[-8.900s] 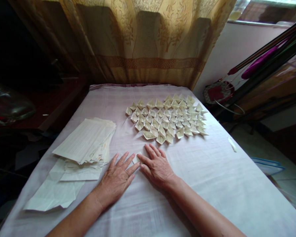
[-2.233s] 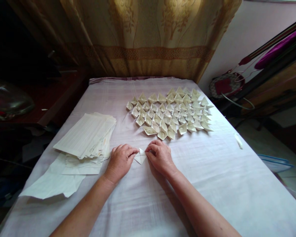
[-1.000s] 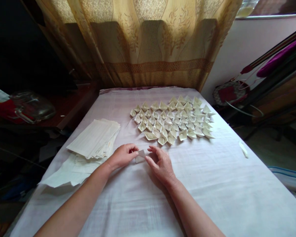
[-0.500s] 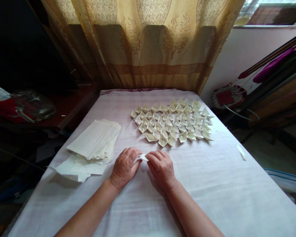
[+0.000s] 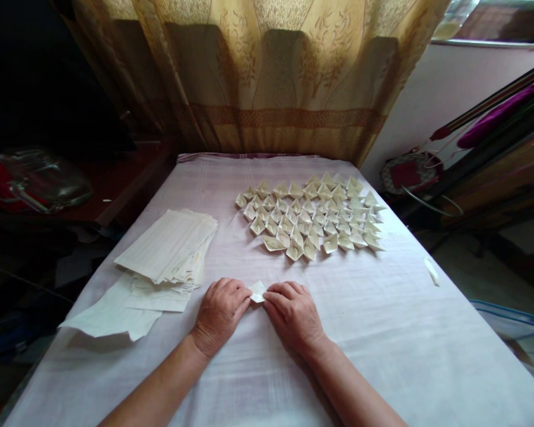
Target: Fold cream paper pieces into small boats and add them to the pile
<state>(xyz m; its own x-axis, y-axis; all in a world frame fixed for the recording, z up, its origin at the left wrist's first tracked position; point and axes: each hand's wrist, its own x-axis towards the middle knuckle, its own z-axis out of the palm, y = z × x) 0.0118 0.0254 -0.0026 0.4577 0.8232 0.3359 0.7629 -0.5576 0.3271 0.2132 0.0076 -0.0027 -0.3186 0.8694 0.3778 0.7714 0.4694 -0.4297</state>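
Note:
A small white paper boat [image 5: 258, 291] is held low over the table between my two hands, its pointed middle facing up. My left hand [image 5: 222, 308] pinches its left end, and my right hand [image 5: 293, 311] pinches the right end. Just beyond them, rows of folded paper boats [image 5: 302, 222] stand close together on the cloth. Left of my left hand lies a stack of paper sheets [image 5: 167, 246], with a loose, curled sheet [image 5: 111, 311] at its near side.
A pale cloth covers the table [image 5: 382, 332]. Near its right edge lies a small white strip [image 5: 431, 272]. A patterned curtain [image 5: 267, 77] hangs behind. A glass jar [image 5: 47, 178] sits on the dark red furniture at left.
The folded paper between my hands has opened out into a boat shape with a raised point. My hands sit slightly lower in view. The camera view has shifted a little.

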